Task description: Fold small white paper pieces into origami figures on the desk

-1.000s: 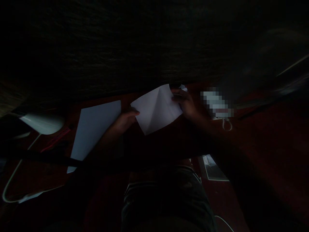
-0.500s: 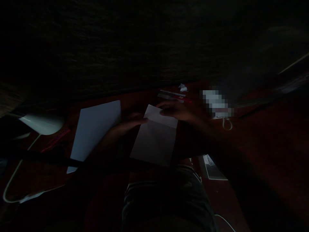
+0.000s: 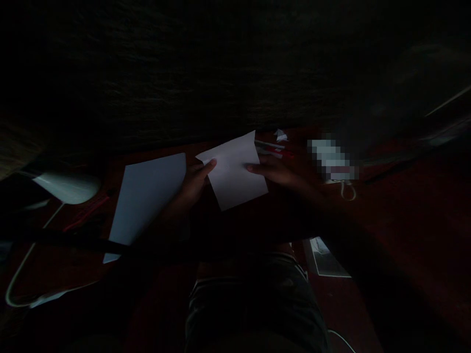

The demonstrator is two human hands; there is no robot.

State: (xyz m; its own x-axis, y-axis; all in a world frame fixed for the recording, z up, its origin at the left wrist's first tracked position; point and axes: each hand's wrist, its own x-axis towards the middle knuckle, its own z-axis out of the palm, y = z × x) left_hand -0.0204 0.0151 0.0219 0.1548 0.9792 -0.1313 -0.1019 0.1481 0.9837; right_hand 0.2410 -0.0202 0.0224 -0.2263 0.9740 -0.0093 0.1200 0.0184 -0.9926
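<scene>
A white sheet of paper is held up between my two hands over the dark reddish table. My left hand grips its left edge, thumb on top and fingers behind. At the right edge my right hand pinches the sheet the same way, its fingers mostly hidden behind the paper. The sheet bends slightly, with its upper corners sticking up. To the left lies a larger stack of white paper, partly covered by my left forearm. The scene is very dark.
A white lamp with a cord stands at the left, beside a red object. Behind my right hand lie a ruler-like strip and a folded paper scrap. A blurred-out pale item with a cord loop is farther right.
The paper has been lifted and turned, and its visible crease no longer shows. My left hand has gone from lying beside its edge to gripping it; my right hand has moved to the right edge.
</scene>
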